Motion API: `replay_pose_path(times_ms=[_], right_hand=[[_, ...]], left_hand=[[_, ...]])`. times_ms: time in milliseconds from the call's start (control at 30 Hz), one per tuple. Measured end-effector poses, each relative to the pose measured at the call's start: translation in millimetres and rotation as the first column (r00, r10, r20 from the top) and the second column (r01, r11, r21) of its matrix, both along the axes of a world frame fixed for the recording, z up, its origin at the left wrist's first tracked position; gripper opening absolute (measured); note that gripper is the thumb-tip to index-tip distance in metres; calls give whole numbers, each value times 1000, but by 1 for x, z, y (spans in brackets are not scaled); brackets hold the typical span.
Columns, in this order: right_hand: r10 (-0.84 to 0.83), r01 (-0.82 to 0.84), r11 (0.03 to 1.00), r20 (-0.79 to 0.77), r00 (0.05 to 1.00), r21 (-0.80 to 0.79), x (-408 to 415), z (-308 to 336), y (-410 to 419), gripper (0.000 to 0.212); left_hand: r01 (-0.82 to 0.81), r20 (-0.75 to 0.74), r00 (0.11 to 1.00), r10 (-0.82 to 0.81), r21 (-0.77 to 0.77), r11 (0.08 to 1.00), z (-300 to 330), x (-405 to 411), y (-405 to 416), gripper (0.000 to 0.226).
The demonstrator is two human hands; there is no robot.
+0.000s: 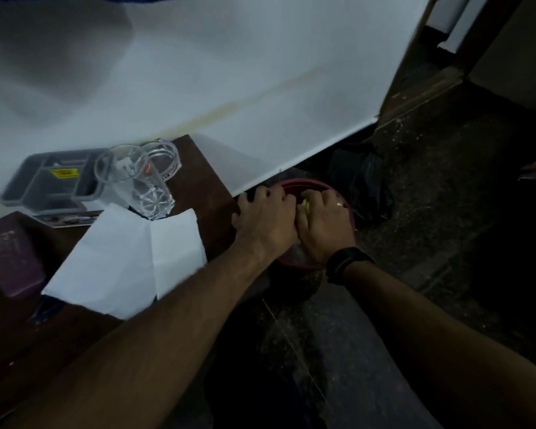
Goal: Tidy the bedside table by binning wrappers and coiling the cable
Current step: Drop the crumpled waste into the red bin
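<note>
Both hands over the bin (307,183): right hand (324,226) fingers clenched on a yellow wrapper (306,206); left hand (265,219) touching it, grasp unclear.

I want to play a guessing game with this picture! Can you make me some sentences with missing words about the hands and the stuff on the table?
1. Both hands, the left hand and the right hand, are over a bin coloured ____.
2. A small ____ scrap shows between the hands.
3. The glass on the table stands beside a sheet of ____ paper.

Missing words: red; yellow; white
</note>
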State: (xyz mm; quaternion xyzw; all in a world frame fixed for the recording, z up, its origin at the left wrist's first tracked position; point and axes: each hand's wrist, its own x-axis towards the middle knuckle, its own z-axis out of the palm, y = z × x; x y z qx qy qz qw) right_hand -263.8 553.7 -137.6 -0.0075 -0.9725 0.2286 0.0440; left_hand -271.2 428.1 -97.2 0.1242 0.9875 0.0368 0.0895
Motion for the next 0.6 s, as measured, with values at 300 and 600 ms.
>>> replay_pose_path(times_ms=[300,600], right_hand=[[-47,38,989,58,997,145,-4,7,9,53],[-25,34,987,-59,998,156,25,58,-3,61]], left_hand=[[13,-39,999,-12,16,1000,8,-2,9,29],[23,-146,989,-22,9,1000,58,25,-1,32]])
